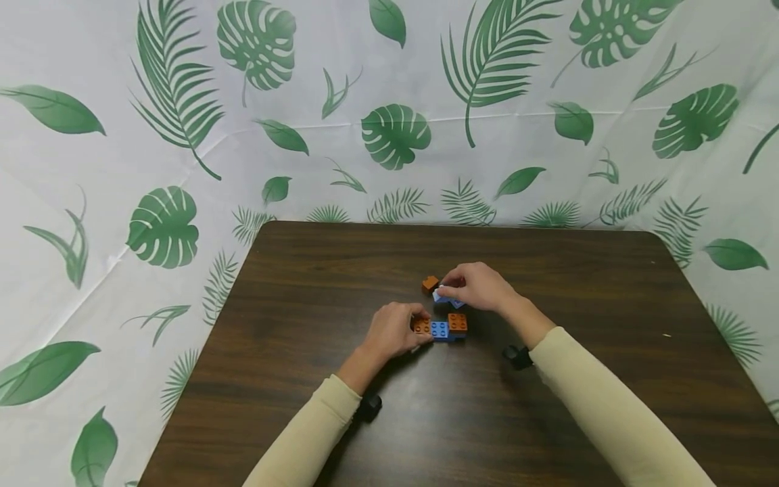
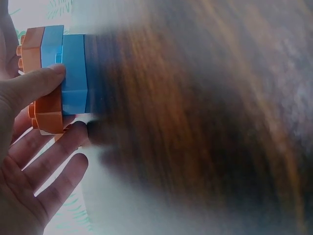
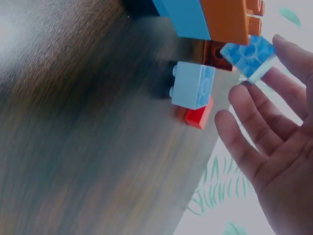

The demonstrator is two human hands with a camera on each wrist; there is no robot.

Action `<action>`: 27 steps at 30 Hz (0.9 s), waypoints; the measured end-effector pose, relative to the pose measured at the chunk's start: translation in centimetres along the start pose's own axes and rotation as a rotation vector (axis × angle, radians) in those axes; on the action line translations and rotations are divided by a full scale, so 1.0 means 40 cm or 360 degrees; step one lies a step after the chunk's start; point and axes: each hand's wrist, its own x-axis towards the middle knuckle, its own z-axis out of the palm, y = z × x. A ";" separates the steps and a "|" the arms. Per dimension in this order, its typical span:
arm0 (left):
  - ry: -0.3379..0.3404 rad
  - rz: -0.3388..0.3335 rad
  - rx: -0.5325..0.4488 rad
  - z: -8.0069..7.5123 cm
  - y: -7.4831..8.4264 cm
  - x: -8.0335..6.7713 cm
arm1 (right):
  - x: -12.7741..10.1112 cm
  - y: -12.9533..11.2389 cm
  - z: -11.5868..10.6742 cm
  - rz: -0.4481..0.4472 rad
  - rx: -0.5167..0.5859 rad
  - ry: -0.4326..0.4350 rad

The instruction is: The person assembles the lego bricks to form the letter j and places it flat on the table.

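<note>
My left hand grips a small brick assembly of orange and blue bricks on the dark wooden table. In the left wrist view the thumb presses on the assembly and the fingers lie under it. Just behind it, my right hand pinches a light blue brick; in the right wrist view this blue brick sits at the fingertips. A loose orange brick lies left of the right hand. Another light blue brick and a red brick rest on the table.
The table is backed and flanked by a white cloth printed with green leaves. Black wrist mounts sit under both cream sleeves. A tiny speck lies near the table's right side.
</note>
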 end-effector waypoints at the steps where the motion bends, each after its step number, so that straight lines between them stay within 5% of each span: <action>1: -0.0001 -0.0002 -0.0002 0.000 -0.001 0.000 | -0.001 0.001 -0.002 -0.0009 0.0024 0.0008; 17: -0.0015 0.0005 0.0003 -0.006 0.001 0.000 | -0.064 0.003 -0.028 -0.0032 0.0062 0.0041; 27: -0.0023 -0.0008 0.0012 -0.007 0.004 -0.001 | -0.127 -0.002 -0.054 -0.0118 0.0146 0.0223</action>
